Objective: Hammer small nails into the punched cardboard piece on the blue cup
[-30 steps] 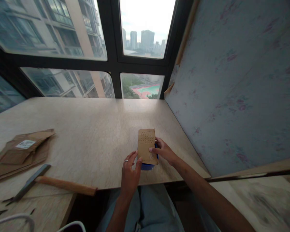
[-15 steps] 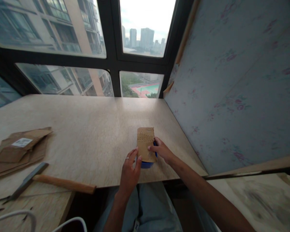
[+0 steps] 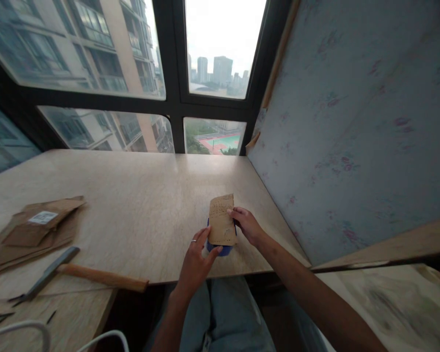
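A brown cardboard piece with rows of small punched holes lies over a small blue container, hiding most of it. The container rests near the front edge of the pale table. My left hand, wearing a ring, is closed around the container's left side, thumb at its front and fingertips by the cardboard's left edge. On the other side, my right hand pinches the cardboard's right edge between thumb and fingers. The cardboard's far end is slightly curled. What the container holds is hidden.
A hammer with a wooden handle lies at the table's front left. Behind it are stacked brown paper packets, one with a white label. White cables curve at the lower left. A flowered wall bounds the right side, windows the back.
My right hand has slid up the cardboard's right edge, and the cardboard's far end now looks more bent. My left thumb has moved down from the cardboard to the container's front.
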`<state>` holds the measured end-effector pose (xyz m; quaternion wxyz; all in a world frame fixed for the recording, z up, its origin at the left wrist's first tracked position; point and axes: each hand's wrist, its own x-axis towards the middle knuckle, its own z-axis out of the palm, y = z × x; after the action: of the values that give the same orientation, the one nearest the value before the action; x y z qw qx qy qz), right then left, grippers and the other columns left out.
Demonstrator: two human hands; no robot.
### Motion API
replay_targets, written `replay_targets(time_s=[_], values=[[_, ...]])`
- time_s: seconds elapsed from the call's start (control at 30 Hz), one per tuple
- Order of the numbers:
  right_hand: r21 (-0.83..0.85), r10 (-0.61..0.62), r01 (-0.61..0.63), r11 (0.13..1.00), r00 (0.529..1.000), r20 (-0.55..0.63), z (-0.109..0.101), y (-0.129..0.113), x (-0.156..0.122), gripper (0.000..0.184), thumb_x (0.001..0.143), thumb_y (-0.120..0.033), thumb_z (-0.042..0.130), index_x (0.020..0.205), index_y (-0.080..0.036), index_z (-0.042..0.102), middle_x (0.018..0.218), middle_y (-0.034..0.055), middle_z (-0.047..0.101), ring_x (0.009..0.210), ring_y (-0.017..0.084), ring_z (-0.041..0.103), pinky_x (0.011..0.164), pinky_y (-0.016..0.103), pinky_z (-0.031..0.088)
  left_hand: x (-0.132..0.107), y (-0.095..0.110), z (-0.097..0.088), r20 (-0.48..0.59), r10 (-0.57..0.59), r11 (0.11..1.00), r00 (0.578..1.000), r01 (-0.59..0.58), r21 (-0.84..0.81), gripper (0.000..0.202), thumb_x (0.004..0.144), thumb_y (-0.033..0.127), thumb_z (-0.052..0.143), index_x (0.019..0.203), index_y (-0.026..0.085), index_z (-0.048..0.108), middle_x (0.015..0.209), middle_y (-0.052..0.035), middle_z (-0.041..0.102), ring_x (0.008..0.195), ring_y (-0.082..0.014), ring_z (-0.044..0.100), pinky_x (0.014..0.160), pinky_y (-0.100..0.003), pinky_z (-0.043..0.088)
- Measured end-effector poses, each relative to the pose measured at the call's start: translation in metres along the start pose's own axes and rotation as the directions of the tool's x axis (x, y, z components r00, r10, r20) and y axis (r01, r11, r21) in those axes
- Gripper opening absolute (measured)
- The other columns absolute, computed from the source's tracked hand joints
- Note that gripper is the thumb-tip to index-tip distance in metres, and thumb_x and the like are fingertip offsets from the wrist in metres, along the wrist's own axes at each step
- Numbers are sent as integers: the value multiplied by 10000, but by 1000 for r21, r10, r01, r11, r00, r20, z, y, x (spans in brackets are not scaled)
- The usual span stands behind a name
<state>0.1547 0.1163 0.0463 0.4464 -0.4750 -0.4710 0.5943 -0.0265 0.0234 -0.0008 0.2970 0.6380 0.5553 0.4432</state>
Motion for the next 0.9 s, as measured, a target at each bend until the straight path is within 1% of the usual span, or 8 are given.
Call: replay_targets(time_s=[0.1,0.2,0.3,0.37,0.5,0.63,0.8,0.9], values=[[-10,6,-7,1000,999,-38,-3,3,5,249,647,-381,752,746,-171,662,759,27,703,745,197,628,746,324,469,0,-2,1,-17,29,999,999,-28,18,538,862,413,626,1361,251,506,1403,-120,525,1277,-279,530,964,-458,528],[-10,16,-17,1000,999,-36,-5,7,5,274,626,-387,763,757,-166,667,754,29,699,733,196,630,736,331,477,-1,-1,2,-29,75,996,997,-74,56,550,857,405,642,1369,259,504,1407,-121,518,1288,-284,524,1003,-475,508],[-14,-1,0,1000,999,-49,-4,11,2,300,651,-428,752,763,-174,640,773,36,696,740,201,638,739,343,488,-4,3,2,-30,117,988,993,-114,102,586,845,415,664,1381,244,500,1422,-131,502,1314,-291,505,1061,-487,466],[-21,-28,26,999,997,-78,-3,13,0,318,645,-410,768,815,-188,619,832,40,703,786,208,647,757,345,493,-5,5,2,-33,120,986,992,-116,119,551,871,428,630,1371,227,514,1430,-141,493,1327,-292,494,1080,-492,449],[-30,-53,50,998,992,-119,1,14,-1,416,625,-356,793,947,-205,577,987,81,706,926,237,660,838,370,502,-5,5,1,-30,95,989,995,-91,114,460,928,443,540,1326,213,568,1425,-151,498,1321,-290,503,1081,-502,446],[-38,-50,46,998,993,-103,4,14,-5,488,627,-323,791,1032,-209,544,1089,111,698,1010,259,663,889,404,513,-6,5,3,-26,62,995,998,-60,83,459,933,445,534,1335,226,571,1445,-145,485,1322,-286,502,1089,-505,434],[-68,-37,31,997,996,-86,7,15,-9,542,622,-288,771,1093,-218,511,1103,111,699,1027,281,667,903,448,523,-5,4,7,-50,4,1000,999,-3,10,456,919,446,558,1329,249,578,1438,-125,498,1333,-276,488,1104,-499,412],[-86,-32,24,996,996,-83,8,15,-9,537,641,-293,747,1114,-207,506,1108,124,695,1025,285,667,916,457,517,-4,4,9,-62,-43,998,997,39,-55,507,891,460,592,1354,257,550,1427,-125,511,1311,-280,507,1055,-484,463]])
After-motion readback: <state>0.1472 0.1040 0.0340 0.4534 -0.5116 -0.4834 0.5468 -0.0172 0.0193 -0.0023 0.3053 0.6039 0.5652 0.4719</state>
